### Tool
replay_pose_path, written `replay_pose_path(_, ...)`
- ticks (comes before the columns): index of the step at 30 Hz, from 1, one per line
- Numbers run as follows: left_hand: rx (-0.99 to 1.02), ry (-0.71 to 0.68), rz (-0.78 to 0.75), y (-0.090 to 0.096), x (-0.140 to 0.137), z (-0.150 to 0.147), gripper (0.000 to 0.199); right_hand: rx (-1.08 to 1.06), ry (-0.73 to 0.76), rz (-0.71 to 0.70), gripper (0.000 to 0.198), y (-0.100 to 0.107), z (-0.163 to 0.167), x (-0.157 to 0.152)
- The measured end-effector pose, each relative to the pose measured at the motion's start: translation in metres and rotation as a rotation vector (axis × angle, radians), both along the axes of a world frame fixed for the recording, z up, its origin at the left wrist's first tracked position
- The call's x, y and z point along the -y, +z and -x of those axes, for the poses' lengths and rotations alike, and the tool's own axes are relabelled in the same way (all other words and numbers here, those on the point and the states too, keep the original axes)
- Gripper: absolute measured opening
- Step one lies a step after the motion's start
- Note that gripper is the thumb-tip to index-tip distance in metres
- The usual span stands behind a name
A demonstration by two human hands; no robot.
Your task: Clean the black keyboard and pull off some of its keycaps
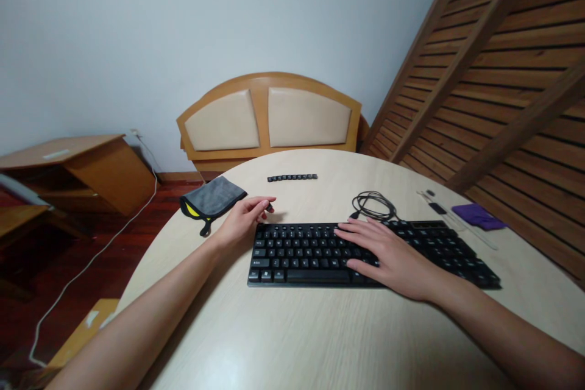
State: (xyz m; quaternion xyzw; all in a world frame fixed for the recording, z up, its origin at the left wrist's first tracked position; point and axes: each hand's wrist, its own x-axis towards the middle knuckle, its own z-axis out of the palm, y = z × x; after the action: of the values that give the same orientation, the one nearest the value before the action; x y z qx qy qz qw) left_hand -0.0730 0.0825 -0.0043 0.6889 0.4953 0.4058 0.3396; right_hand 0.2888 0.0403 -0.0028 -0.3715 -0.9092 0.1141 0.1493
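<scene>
A black keyboard (315, 262) lies flat across the round table. My right hand (384, 250) rests on its right half, fingers spread and stretched out over the keys. Just beyond the keyboard's upper left corner, my left hand (244, 216) pinches a small black keycap (270, 207) between thumb and fingers. Farther back, a row of several black keycaps (292, 177) is lined up on the table. The keys under my right palm are hidden.
A grey cloth with yellow lining (214, 197) lies left of my left hand. A coiled black cable (375, 204) sits behind the keyboard. To the right are thin tools (436, 208) and a purple cloth (478, 217). A wooden headboard (269, 109) stands behind the table (311, 329).
</scene>
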Motion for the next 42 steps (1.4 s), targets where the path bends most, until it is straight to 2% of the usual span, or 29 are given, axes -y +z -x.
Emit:
replay_pose_path(6, 0.111, -0.104, 0.072, 0.009, 0.007, -0.004, 0.049, -0.011, -0.004, 0.008, 0.056, 0.001, 0.000, 0.000)
replay_pose_path(14, 0.103, -0.038, 0.067, 0.008, 0.007, -0.005, 0.045, -0.031, -0.004, 0.011, 0.055, 0.000, 0.000, -0.001)
replay_pose_path(19, 0.124, -0.004, 0.066, 0.002, 0.006, -0.007, 0.035, -0.011, -0.007, 0.010, 0.056, 0.001, 0.000, 0.000)
replay_pose_path(30, 0.027, -0.166, 0.194, 0.003, 0.011, -0.006, 0.028, -0.020, -0.003, 0.007, 0.055, -0.002, -0.002, -0.001)
replay_pose_path(36, -0.083, -0.272, 0.139, 0.008, 0.015, -0.005, 0.025, 0.009, -0.008, 0.006, 0.056, 0.000, -0.001, 0.000)
replay_pose_path(42, -0.241, -0.268, -0.019, 0.013, 0.016, -0.002, 0.026, 0.012, -0.004, 0.000, 0.056, 0.000, 0.000, 0.000)
